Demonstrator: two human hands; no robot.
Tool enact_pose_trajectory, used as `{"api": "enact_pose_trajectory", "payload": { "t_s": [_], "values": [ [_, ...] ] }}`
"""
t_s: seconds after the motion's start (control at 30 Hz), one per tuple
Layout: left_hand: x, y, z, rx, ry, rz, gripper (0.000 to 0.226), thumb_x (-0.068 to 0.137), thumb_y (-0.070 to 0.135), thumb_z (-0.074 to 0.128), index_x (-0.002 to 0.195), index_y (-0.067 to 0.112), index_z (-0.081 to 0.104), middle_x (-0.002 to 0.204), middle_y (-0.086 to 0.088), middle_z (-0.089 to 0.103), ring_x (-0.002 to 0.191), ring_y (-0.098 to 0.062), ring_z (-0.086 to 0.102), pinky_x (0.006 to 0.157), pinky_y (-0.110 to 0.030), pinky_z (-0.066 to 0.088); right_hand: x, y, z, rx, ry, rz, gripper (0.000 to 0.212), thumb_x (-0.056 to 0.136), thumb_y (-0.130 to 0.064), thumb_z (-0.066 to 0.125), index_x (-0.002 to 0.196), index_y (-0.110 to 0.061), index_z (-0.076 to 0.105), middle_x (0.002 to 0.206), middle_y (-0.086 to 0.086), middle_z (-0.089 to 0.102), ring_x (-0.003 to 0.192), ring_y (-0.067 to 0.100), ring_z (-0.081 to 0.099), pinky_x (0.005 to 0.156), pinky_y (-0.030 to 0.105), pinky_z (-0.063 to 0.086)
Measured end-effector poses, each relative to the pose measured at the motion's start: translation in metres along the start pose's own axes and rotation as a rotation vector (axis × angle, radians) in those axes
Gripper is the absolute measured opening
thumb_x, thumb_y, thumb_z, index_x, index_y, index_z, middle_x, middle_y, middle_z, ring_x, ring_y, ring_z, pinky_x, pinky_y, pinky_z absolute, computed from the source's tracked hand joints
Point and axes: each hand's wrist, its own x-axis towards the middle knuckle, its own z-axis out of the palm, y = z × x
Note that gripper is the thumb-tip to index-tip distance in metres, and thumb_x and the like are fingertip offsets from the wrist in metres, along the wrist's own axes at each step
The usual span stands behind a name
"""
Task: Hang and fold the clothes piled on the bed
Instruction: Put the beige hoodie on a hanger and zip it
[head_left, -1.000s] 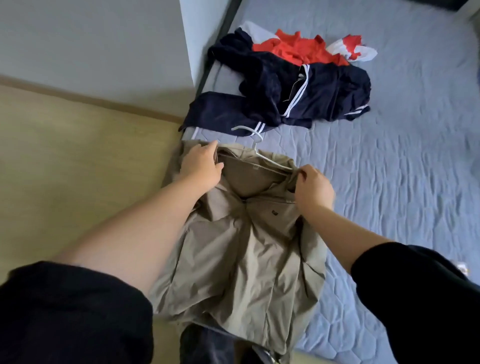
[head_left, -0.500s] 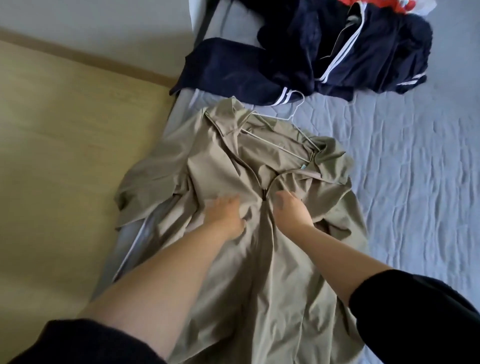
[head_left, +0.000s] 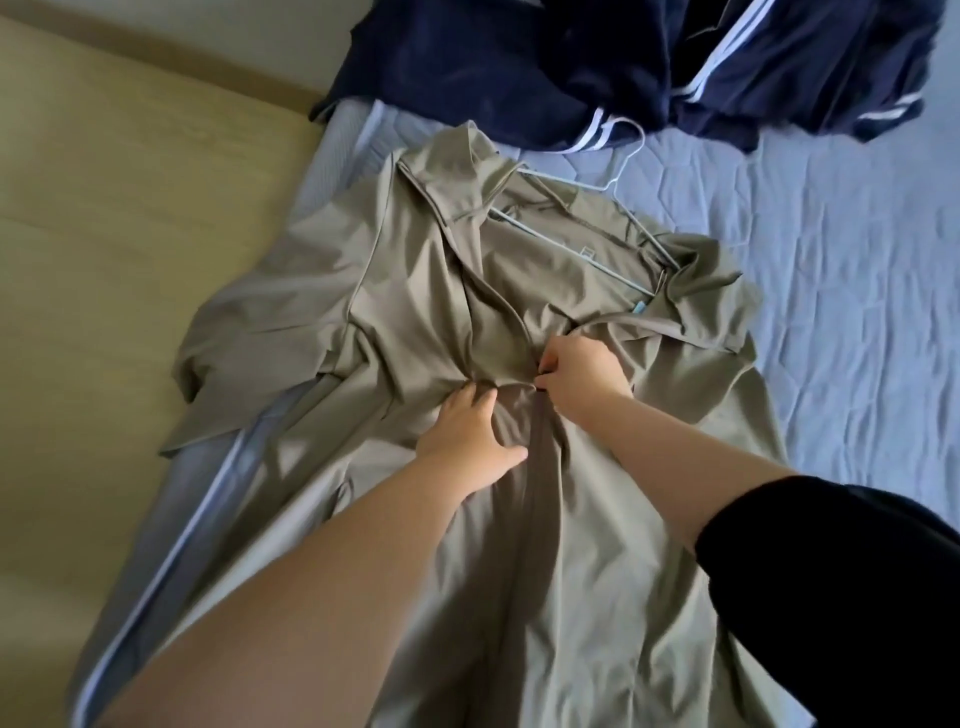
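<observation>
Left hand (head_left: 467, 441) now lower, pressing creased khaki jacket (head_left: 415, 291); right hand (head_left: 579, 379) pinches front.

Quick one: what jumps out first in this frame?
A khaki jacket lies spread across the blue bed, with a pale wire hanger tucked in its collar. Both hands meet at its front opening: the right hand pinches the fabric and the left hand presses beside it. A navy striped pile sits beyond.
</observation>
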Motion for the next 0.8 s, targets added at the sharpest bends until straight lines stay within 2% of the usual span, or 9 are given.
{"api": "enact_pose_trajectory", "payload": {
  "t_s": [0.1, 0.17, 0.27, 0.33, 0.43, 0.57, 0.7, 0.8],
  "values": [
    [0.000, 0.009, -0.003, -0.105, 0.115, -0.050, 0.080, 0.081, 0.048, 0.065, 0.146, 0.019, 0.029, 0.149, 0.001, 0.029, 0.140, -0.017, 0.024, 0.109, -0.036, 0.030, -0.005, -0.003, -0.007, 0.006, -0.003, -0.031, 0.006, 0.078, -0.012, 0.069, 0.082, -0.016, 0.071, 0.089, 0.005, 0.068, 0.093, 0.024, 0.059, 0.070, 0.023, 0.036],
    [0.000, 0.019, -0.004, -0.153, 0.188, -0.065, 0.064, 0.078, 0.045, 0.069, 0.133, 0.020, 0.046, 0.133, -0.001, 0.042, 0.128, -0.021, 0.036, 0.100, -0.035, 0.037, -0.011, -0.003, -0.014, 0.019, -0.015, -0.046, 0.008, 0.080, -0.011, 0.067, 0.080, -0.017, 0.071, 0.079, 0.001, 0.064, 0.089, 0.021, 0.059, 0.069, 0.024, 0.039],
    [0.001, 0.032, -0.004, -0.180, 0.166, -0.072, 0.042, 0.076, 0.045, 0.071, 0.106, 0.016, 0.063, 0.110, -0.002, 0.060, 0.109, -0.022, 0.053, 0.083, -0.034, 0.047, -0.021, -0.002, -0.027, 0.062, -0.008, -0.071, 0.009, 0.080, -0.008, 0.066, 0.078, -0.015, 0.072, 0.069, -0.002, 0.060, 0.082, 0.018, 0.060, 0.069, 0.025, 0.041],
    [0.000, 0.038, -0.002, -0.210, 0.180, -0.087, 0.031, 0.078, 0.044, 0.071, 0.084, 0.015, 0.062, 0.089, -0.002, 0.064, 0.093, -0.024, 0.060, 0.069, -0.031, 0.044, -0.027, -0.004, -0.033, 0.117, -0.002, -0.065, 0.010, 0.079, -0.005, 0.066, 0.076, -0.012, 0.072, 0.066, -0.002, 0.062, 0.079, 0.018, 0.062, 0.070, 0.027, 0.045],
    [0.001, 0.044, 0.001, -0.215, 0.225, -0.099, 0.023, 0.084, 0.037, 0.067, 0.080, 0.015, 0.063, 0.084, -0.004, 0.064, 0.087, -0.026, 0.060, 0.066, -0.030, 0.038, -0.033, -0.003, -0.036, 0.156, 0.009, -0.064, 0.010, 0.080, -0.004, 0.066, 0.073, -0.011, 0.069, 0.063, 0.001, 0.064, 0.077, 0.020, 0.064, 0.073, 0.030, 0.049],
    [0.003, 0.040, 0.002, -0.177, 0.181, -0.105, 0.036, 0.085, 0.033, 0.067, 0.060, 0.016, 0.047, 0.063, 0.002, 0.050, 0.073, -0.026, 0.053, 0.063, -0.028, 0.035, -0.036, -0.003, -0.032, -0.021, 0.046, -0.117, 0.005, 0.087, -0.012, 0.061, 0.082, -0.013, 0.063, 0.078, 0.000, 0.058, 0.085, 0.024, 0.058, 0.065, 0.027, 0.034],
    [-0.001, 0.028, 0.003, -0.099, 0.138, -0.100, 0.042, 0.082, 0.030, 0.069, 0.056, 0.013, 0.041, 0.059, 0.001, 0.044, 0.069, -0.027, 0.049, 0.057, -0.029, 0.031, -0.030, -0.005, -0.041, -0.008, 0.210, -0.031, 0.009, 0.087, -0.015, 0.060, 0.079, -0.017, 0.055, 0.088, 0.009, 0.064, 0.085, 0.031, 0.057, 0.066, 0.031, 0.037],
    [-0.006, 0.020, 0.000, -0.035, 0.117, -0.118, 0.037, 0.083, 0.030, 0.069, 0.062, 0.012, 0.045, 0.077, -0.003, 0.056, 0.081, -0.029, 0.056, 0.065, -0.030, 0.036, -0.031, -0.012, -0.042, 0.077, 0.171, -0.002, 0.015, 0.085, -0.013, 0.061, 0.073, -0.019, 0.053, 0.081, 0.004, 0.060, 0.080, 0.025, 0.053, 0.066, 0.029, 0.034]
  ]
}}
